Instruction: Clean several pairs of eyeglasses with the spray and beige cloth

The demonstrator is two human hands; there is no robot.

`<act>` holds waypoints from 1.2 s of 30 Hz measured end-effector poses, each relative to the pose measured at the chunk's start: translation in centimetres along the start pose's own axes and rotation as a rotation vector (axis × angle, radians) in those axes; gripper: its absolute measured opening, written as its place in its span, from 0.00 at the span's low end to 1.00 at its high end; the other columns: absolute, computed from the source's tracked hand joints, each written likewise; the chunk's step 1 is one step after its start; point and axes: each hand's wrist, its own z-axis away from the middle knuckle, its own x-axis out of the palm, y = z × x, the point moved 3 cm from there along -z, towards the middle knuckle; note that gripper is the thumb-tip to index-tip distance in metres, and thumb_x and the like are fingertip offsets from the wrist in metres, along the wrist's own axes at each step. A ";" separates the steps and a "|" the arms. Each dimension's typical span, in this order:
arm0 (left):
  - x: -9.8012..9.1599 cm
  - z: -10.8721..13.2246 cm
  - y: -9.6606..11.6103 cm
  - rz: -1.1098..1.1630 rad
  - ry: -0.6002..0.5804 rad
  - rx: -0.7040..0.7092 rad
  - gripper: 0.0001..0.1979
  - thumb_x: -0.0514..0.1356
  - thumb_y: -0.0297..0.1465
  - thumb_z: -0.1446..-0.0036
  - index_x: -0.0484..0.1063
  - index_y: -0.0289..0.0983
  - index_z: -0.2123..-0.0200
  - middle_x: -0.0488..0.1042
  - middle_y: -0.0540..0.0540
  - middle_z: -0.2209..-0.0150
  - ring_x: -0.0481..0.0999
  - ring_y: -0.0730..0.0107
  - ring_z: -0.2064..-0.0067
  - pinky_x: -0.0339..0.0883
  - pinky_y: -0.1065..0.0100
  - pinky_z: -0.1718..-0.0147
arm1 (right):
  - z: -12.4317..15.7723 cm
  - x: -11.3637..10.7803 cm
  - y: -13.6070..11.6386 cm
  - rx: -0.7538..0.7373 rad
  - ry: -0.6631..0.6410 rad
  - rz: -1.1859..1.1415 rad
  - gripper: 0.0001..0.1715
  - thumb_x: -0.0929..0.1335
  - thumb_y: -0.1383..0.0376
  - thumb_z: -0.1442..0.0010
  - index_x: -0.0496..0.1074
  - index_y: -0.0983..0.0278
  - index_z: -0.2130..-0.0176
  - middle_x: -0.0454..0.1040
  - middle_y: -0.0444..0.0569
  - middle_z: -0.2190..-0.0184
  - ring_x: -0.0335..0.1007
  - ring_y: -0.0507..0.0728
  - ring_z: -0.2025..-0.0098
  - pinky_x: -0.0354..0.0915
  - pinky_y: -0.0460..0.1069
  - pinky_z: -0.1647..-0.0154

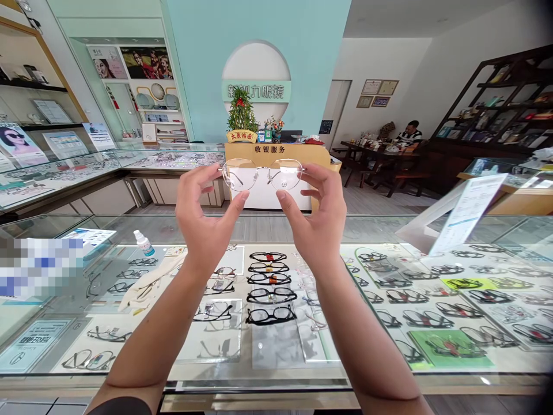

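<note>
A pair of thin metal-rimmed glasses [262,168] is held up in front of me above the glass display counter, its lenses facing me. My left hand [201,204] grips the left side of the frame with its fingers, the thumb pointing up below the left lens. On the other side, my right hand [317,202] has its fingers on the right edge of the frame, thumb below the right lens. Below, between my forearms, a column of dark-framed glasses [271,295] lies in the display.
A small white spray bottle [144,243] and a pale cloth [153,279] are on the counter at left. A tilted sign stand [469,213] stands at right. Beyond is a cashier desk [280,151] with a plant [242,112]. A person [409,135] sits at a far table.
</note>
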 end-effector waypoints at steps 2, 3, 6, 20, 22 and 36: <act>0.1 0.1 -0.2 0.010 -0.002 0.003 0.30 0.76 0.46 0.34 0.74 0.45 0.34 0.78 0.40 0.37 0.84 0.50 0.36 0.80 0.51 0.41 | 0.1 0.1 0.0 -0.038 0.014 0.009 0.30 0.77 0.54 0.28 0.70 0.51 0.33 0.80 0.56 0.37 0.81 0.68 0.35 0.83 0.64 0.46; 0.2 0.1 -0.2 0.014 -0.002 0.002 0.31 0.76 0.46 0.34 0.74 0.44 0.34 0.78 0.40 0.37 0.84 0.50 0.36 0.80 0.51 0.41 | 0.1 0.1 0.0 -0.050 0.019 0.012 0.30 0.77 0.54 0.28 0.69 0.51 0.32 0.79 0.56 0.36 0.80 0.68 0.35 0.83 0.64 0.46; 0.3 0.2 -0.4 0.042 0.004 -0.009 0.33 0.77 0.47 0.35 0.74 0.45 0.33 0.78 0.39 0.36 0.83 0.49 0.35 0.81 0.52 0.40 | 0.2 0.2 0.0 -0.077 0.027 0.020 0.30 0.76 0.54 0.27 0.69 0.50 0.32 0.79 0.56 0.36 0.80 0.68 0.35 0.83 0.64 0.46; 1.3 0.7 -1.3 0.231 0.046 -0.040 0.34 0.77 0.48 0.35 0.71 0.48 0.32 0.77 0.39 0.33 0.81 0.48 0.31 0.80 0.51 0.36 | 0.4 0.7 -0.8 -0.254 0.112 0.081 0.32 0.77 0.57 0.27 0.66 0.49 0.31 0.79 0.55 0.38 0.80 0.68 0.38 0.83 0.63 0.49; 1.5 0.7 -1.4 0.242 0.053 -0.045 0.34 0.76 0.49 0.35 0.71 0.48 0.32 0.77 0.39 0.33 0.82 0.48 0.31 0.81 0.50 0.37 | 0.5 0.7 -0.8 -0.270 0.111 0.100 0.32 0.77 0.56 0.27 0.66 0.50 0.31 0.79 0.55 0.39 0.80 0.68 0.38 0.83 0.64 0.47; 1.5 0.8 -1.7 0.203 0.066 -0.035 0.34 0.73 0.52 0.33 0.68 0.52 0.31 0.75 0.39 0.32 0.79 0.46 0.30 0.80 0.46 0.39 | 0.7 0.9 -1.0 -0.147 0.054 0.032 0.31 0.76 0.53 0.27 0.67 0.49 0.32 0.79 0.56 0.37 0.79 0.69 0.35 0.82 0.66 0.44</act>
